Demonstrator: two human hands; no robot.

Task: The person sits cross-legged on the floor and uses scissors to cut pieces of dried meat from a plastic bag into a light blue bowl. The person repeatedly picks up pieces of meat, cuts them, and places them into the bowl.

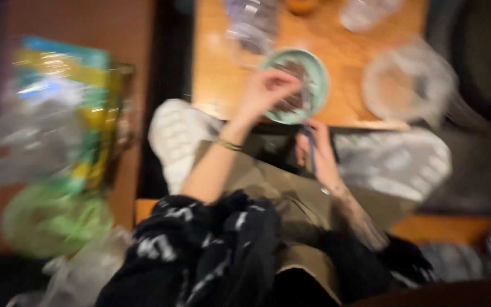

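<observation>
Blurrily, left hand [268, 91] over green bowl [320, 85], right hand [316, 153] below.

surface: low wooden table [223, 85], orange-brown, blurred | on it: pale green bowl [313, 85] with dark contents at the near edge | clear plastic lidded container [404, 82] right of the bowl | clear plastic bottle [251, 25] at the far left | another clear item [365, 12] at the far edge, too blurred to tell
</observation>
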